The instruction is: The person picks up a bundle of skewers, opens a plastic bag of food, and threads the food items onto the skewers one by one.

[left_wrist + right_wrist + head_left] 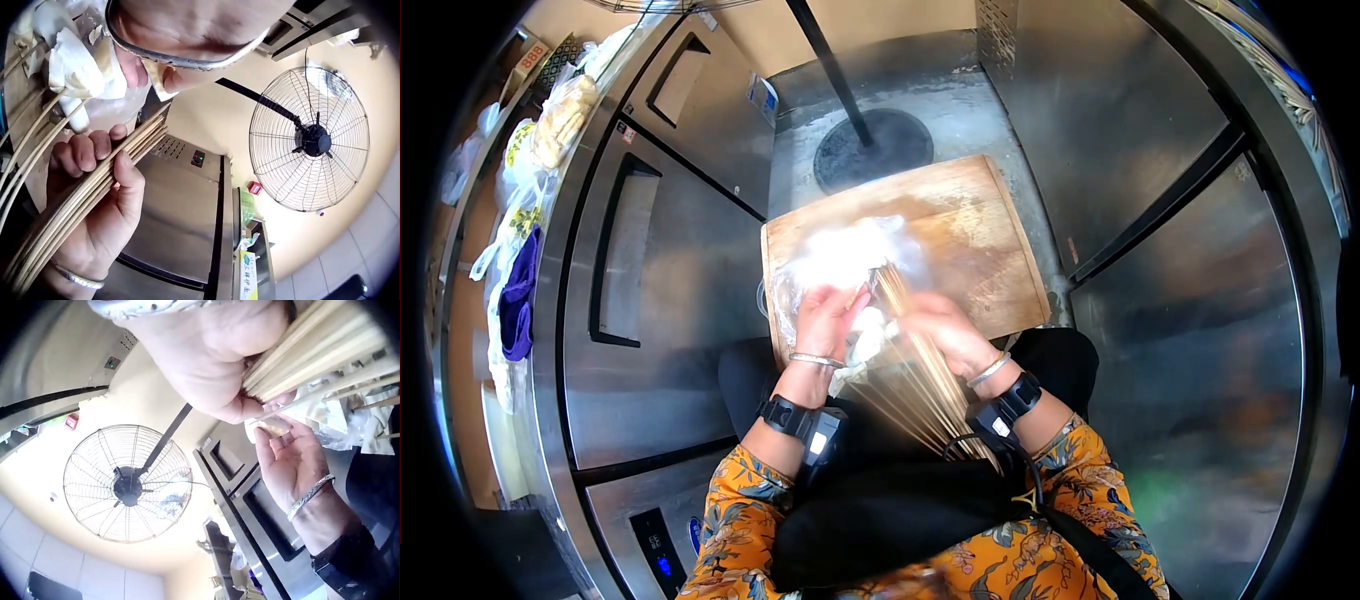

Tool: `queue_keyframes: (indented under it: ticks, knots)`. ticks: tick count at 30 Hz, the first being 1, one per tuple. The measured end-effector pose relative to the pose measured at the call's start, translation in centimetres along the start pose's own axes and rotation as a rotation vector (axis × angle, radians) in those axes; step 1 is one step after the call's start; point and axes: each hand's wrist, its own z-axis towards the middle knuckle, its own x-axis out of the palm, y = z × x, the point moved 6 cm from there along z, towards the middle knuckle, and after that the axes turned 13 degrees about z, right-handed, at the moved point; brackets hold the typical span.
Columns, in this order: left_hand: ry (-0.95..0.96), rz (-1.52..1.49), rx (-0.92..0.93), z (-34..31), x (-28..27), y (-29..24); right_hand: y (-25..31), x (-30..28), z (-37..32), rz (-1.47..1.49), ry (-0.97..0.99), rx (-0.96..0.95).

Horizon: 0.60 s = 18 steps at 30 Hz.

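Beyond your hands lies the wooden board [998,250]. Your right hand [945,330] grips a bamboo skewer bundle [943,380], its long axis running near right to far left. Your left hand [827,318] pinches a thin pale slice [275,428] (mind that side), left of the bundle.

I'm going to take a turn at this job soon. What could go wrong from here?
The bundle of sticks in the right hand has its ends close to the left hand, so a slip might jab a finger. Other sticks, with pale pieces on them, stick out past the board and could slide off if knocked.
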Motion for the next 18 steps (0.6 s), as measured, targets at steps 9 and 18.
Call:
queue_keyframes:
  ticks: [9, 18]
  knots:
    - [0.008, 0.048, 0.031, -0.2, 0.0, -0.2, 0.2, 0.7, -0.1, -0.108, -0.003, -0.021]
    - [-0.077, 0.091, 0.105, -0.2, -0.3, 0.3, 0.4, 1.1, 0.0, -0.151, 0.035, -0.008]
